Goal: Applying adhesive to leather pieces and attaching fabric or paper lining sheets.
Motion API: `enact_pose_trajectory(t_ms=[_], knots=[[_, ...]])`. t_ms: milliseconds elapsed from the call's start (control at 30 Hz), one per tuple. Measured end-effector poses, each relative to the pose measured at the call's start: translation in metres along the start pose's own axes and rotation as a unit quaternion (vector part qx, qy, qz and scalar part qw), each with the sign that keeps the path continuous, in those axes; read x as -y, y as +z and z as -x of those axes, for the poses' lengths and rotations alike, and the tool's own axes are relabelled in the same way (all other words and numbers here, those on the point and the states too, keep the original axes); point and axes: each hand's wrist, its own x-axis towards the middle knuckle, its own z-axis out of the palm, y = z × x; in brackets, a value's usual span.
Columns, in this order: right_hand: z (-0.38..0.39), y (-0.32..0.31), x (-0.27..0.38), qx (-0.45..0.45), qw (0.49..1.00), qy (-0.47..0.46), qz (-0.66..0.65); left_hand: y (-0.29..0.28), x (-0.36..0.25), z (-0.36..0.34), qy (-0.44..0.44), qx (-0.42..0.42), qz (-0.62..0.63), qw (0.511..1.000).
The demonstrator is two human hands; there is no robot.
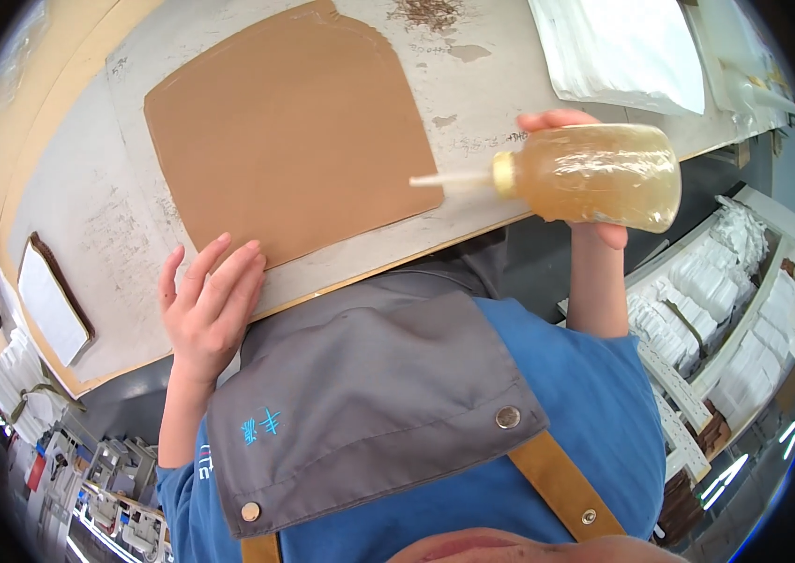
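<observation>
A flat brown panel (294, 131), perhaps leather, lies on the pale worktable in front of me. My left hand (210, 300) rests at the panel's near left edge, its fingers stretched out and the fingertips by the border. In my right hand (561, 119) is a clear squeeze bottle (604, 174) with amber liquid inside. The bottle lies tipped on its side, and its thin pale nozzle points left over the panel's right near corner. Part of my right hand is hidden behind the bottle.
A stack of white sheets (618, 56) sits on the table (472, 113) at the far right. A small white-topped piece with a dark edge (55, 300) lies at the left. White bundles (697, 291) fill a rack at my right. The table's near edge runs just before my apron.
</observation>
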Motion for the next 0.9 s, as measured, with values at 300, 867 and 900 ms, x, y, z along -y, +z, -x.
enact_pose_trajectory(t_ms=[300,867,900], knots=[[0.021,0.037,-0.001,-0.229,0.972,0.014,-0.041,0.017,-0.012,-0.013,-0.015,-0.083,-0.016,0.996],[0.071,0.076,-0.004,-0.386,0.913,0.078,0.105,0.020,0.002,0.040,-0.135,-0.118,0.010,0.984],[0.070,0.078,-0.005,-0.385,0.914,0.078,0.105,0.019,0.006,0.044,-0.135,-0.118,0.009,0.984]])
